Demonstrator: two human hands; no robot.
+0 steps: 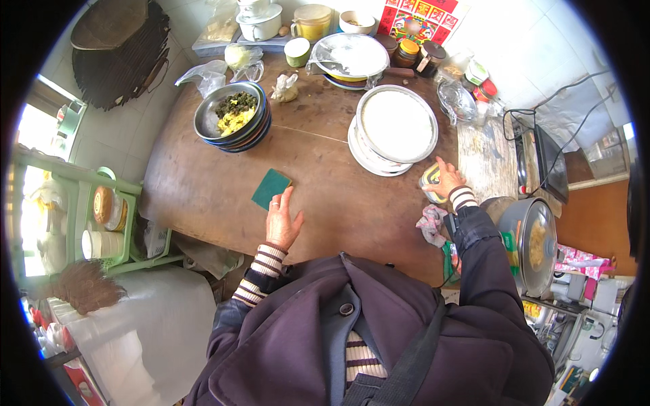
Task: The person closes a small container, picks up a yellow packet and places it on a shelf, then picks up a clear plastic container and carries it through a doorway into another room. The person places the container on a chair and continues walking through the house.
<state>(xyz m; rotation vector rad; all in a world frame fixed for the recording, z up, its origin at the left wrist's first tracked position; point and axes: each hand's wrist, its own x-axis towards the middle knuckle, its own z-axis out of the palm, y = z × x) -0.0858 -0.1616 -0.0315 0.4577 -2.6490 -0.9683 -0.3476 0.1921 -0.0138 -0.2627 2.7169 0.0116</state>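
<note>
My left hand (282, 222) rests over the brown table, fingers stretched out and holding nothing. Its fingertips are at the near right edge of a green scouring pad (271, 189); whether they press on it I cannot tell. On the right, my right hand (447, 180) has its fingers around a small yellow-and-clear container (430, 179), partly hidden by the hand. Just beyond it, a large white round dish (397, 124) sits on stacked plates. A crumpled pinkish cloth (431, 224) lies on the near side of my right hand.
At the left stands a bowl stack (211, 111) with dark and yellow food in the top bowl. A plastic-covered plate (349, 54), lidded jars (406, 53) and a tied bag (285, 88) occupy the back. A lidded pot (535, 247) stands right; a green shelf (81, 210) is left.
</note>
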